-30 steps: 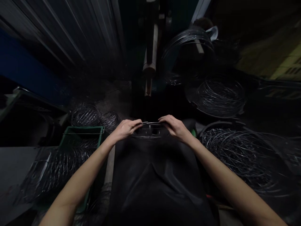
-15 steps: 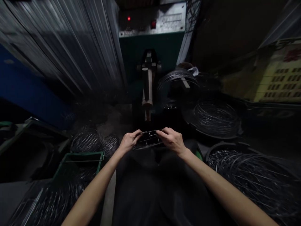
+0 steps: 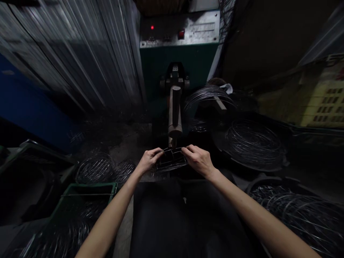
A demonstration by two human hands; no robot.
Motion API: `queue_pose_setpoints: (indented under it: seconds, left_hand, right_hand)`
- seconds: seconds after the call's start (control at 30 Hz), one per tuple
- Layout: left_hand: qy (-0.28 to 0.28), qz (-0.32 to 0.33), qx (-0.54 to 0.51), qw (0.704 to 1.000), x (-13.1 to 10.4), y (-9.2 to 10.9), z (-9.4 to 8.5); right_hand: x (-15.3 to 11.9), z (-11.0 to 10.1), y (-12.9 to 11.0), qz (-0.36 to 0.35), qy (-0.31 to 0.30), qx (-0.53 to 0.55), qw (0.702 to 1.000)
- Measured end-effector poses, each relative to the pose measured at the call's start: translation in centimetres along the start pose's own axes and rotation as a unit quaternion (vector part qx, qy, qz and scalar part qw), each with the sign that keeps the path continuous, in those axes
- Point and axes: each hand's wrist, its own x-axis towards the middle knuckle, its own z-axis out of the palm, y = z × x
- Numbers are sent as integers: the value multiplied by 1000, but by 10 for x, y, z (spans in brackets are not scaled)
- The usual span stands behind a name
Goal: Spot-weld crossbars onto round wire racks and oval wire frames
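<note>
Between my two hands hangs a small wire frame (image 3: 172, 166) made of thin curved and straight metal wires. My left hand (image 3: 147, 160) pinches its left end between thumb and fingers. At the right end, my right hand (image 3: 198, 158) pinches the upper wire the same way. The frame's far edge lies right by the tip of the machine's cylindrical arm (image 3: 175, 114); whether they touch I cannot tell. That arm juts out from a green machine (image 3: 193, 59) with a red light on its metal panel (image 3: 172, 34).
On the left are a green crate (image 3: 114, 186) with wire pieces and round wire grids (image 3: 95, 168) on the floor. To the right stand a tub of wire rings (image 3: 255, 143) and another tub of wire parts (image 3: 303, 215). A yellow crate (image 3: 329, 104) stands farther back.
The wire frame, still held in both hands, has come closer to the machine arm's tip. My view has shifted, so the machine sits lower and slightly further right.
</note>
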Motion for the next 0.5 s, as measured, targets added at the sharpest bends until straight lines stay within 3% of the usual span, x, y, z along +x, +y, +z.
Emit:
queue_pose_setpoints:
  seconds: [0.5]
  left_hand:
    - [-19,20,3,1000,14,-3,1]
  right_hand:
    - [3,2,6,-7,25,-29,999]
